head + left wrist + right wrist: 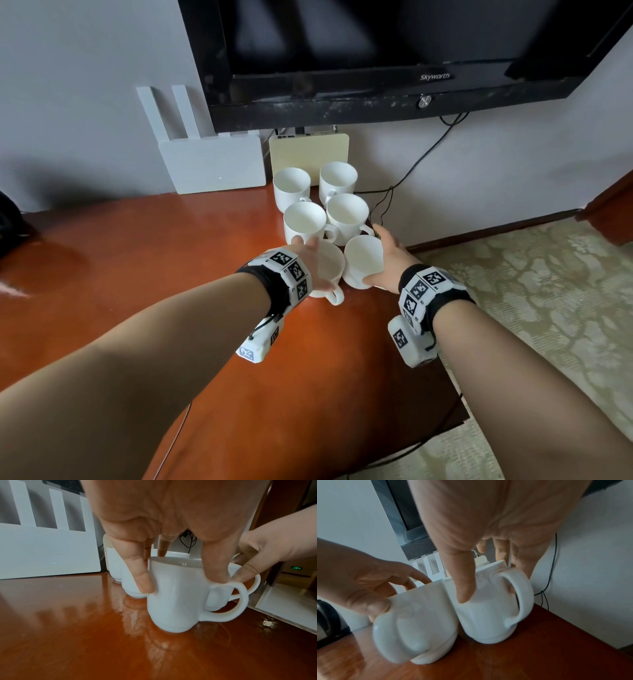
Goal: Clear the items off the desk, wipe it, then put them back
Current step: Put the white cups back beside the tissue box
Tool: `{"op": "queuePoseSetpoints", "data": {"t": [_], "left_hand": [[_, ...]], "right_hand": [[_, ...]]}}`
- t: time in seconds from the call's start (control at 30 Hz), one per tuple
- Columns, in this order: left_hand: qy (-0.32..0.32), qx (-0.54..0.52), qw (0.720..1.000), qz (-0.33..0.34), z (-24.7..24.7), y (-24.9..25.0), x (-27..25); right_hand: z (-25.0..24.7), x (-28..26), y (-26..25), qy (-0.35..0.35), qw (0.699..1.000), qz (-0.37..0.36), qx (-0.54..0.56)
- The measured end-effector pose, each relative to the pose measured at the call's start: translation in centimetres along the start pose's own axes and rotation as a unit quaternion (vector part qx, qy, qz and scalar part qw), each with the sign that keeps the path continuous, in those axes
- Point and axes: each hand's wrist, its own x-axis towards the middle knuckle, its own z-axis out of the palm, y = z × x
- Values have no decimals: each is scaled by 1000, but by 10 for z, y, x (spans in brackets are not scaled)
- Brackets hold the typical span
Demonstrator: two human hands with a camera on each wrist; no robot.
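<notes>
Six white mugs stand in two rows at the far right corner of the red-brown desk. My left hand grips the near-left mug from above, thumb and fingers curled down its sides. In the left wrist view this mug rests on the desk, its handle pointing right, with my left hand round it. My right hand grips the near-right mug in the same way. Seen from the right wrist, that mug touches the left one, and the thumb of my right hand lies on its side.
Four more mugs stand just behind. A white router and a cream box lean on the wall under a black television. Black cables hang at the desk's right edge, above patterned carpet. A dark object sits far left.
</notes>
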Motion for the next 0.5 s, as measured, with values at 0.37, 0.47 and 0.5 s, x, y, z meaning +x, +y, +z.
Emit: {"op": "queuePoseSetpoints", "data": {"t": [0.37,0.47,0.5], "left_hand": [[35,-27,999,-10,6,-7,-18],[64,-17,998,-8,0,-22,-31],[74,-17,997,-8,-3,-28,-37]], "right_hand": [[-2,-23,-15,30,999,2,-23],[-6,-31,-35,58,997,-24,-52],[-7,-34,-43,63,996,-35,-61]]}}
